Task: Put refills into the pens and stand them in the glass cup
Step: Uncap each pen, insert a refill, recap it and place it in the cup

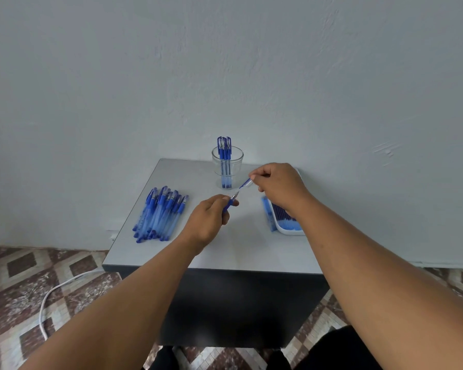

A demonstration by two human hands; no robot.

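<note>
My left hand (208,219) grips a blue pen (231,201) above the middle of the table, its metal tip pointing up and right. My right hand (274,186) pinches a blue pen cap (246,183) just beyond that tip, a small gap between them. The glass cup (227,166) stands at the table's far edge with a few capped blue pens upright in it. A pile of several blue pens (159,213) lies on the left of the table. A white tray of refills (286,222) sits at the right, partly hidden by my right forearm.
The small grey table (241,249) stands against a pale wall. A white cable (54,292) runs over the patterned tile floor at the left. My knees in dark cloth show at the bottom edge.
</note>
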